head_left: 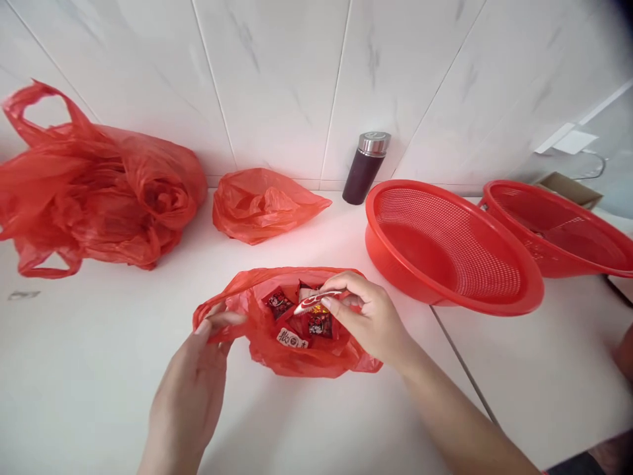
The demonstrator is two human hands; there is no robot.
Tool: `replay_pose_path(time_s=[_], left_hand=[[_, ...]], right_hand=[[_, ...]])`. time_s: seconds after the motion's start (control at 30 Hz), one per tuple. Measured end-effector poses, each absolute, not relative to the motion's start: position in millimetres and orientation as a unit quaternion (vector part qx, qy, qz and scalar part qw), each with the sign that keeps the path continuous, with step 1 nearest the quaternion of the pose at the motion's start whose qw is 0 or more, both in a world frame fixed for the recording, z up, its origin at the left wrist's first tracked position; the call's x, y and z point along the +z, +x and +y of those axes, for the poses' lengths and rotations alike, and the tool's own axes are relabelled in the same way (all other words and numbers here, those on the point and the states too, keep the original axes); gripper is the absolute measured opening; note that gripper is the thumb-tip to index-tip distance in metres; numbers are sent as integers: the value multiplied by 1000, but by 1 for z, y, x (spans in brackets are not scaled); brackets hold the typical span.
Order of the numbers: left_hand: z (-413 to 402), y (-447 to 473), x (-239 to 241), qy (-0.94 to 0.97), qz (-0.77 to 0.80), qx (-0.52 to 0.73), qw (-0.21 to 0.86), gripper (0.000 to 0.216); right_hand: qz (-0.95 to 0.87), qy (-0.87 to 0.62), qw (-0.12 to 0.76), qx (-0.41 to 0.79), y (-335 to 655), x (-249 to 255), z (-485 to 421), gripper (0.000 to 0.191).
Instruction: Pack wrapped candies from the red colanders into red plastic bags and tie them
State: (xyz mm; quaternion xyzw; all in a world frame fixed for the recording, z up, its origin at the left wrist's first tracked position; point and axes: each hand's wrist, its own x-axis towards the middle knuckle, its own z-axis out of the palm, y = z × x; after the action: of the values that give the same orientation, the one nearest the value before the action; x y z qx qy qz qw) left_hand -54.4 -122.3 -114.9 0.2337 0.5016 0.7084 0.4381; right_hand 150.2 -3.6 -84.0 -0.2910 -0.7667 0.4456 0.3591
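An open red plastic bag (301, 363) lies on the white table in front of me, with several small wrapped packets (320, 324) inside it. My left hand (192, 382) grips the bag's left edge between thumb and fingers. Over the bag's mouth, my right hand (370, 316) pinches a small red-and-white packet (316, 301) by its right end. Among the packets in the bag are a dark red one (278, 302) and a white one with black characters (292, 339).
Bunched red bags (99, 198) stand at the back left, beside a smaller red bag (267, 204). A dark flask (364, 171) stands near the tiled wall. Two red baskets (445, 247) are to the right, with a cardboard box (568, 189) behind. Part of another person (626, 353) shows at the right edge.
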Motion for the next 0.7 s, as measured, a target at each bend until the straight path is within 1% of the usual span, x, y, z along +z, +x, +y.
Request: replay_pose_path(time_s=[0.1, 0.17, 0.27, 0.47, 0.53, 0.6, 0.7], left_hand=[[-123, -55, -115, 236, 506, 708, 433, 34], [-123, -55, -115, 235, 508, 706, 433, 35], [-123, -55, -116, 243, 504, 706, 434, 36], [-121, -55, -116, 236, 506, 712, 426, 35], [-121, -55, -117, 233, 504, 714, 426, 34], [-122, -56, -118, 226, 507, 717, 421, 34], [-123, -56, -118, 216, 516, 719, 413, 35]], right_hand=[[-811, -243, 419, 328, 145, -100, -8, 26], [-815, -235, 436, 300, 146, -104, -8, 28], [-809, -263, 434, 298, 151, -105, -6, 25], [-803, -270, 371, 380, 150, -101, -10, 23], [-803, -291, 358, 377, 147, -98, -14, 24], [-807, -318, 364, 339, 149, -91, -15, 27], [-794, -372, 424, 227, 171, -73, -9, 27]])
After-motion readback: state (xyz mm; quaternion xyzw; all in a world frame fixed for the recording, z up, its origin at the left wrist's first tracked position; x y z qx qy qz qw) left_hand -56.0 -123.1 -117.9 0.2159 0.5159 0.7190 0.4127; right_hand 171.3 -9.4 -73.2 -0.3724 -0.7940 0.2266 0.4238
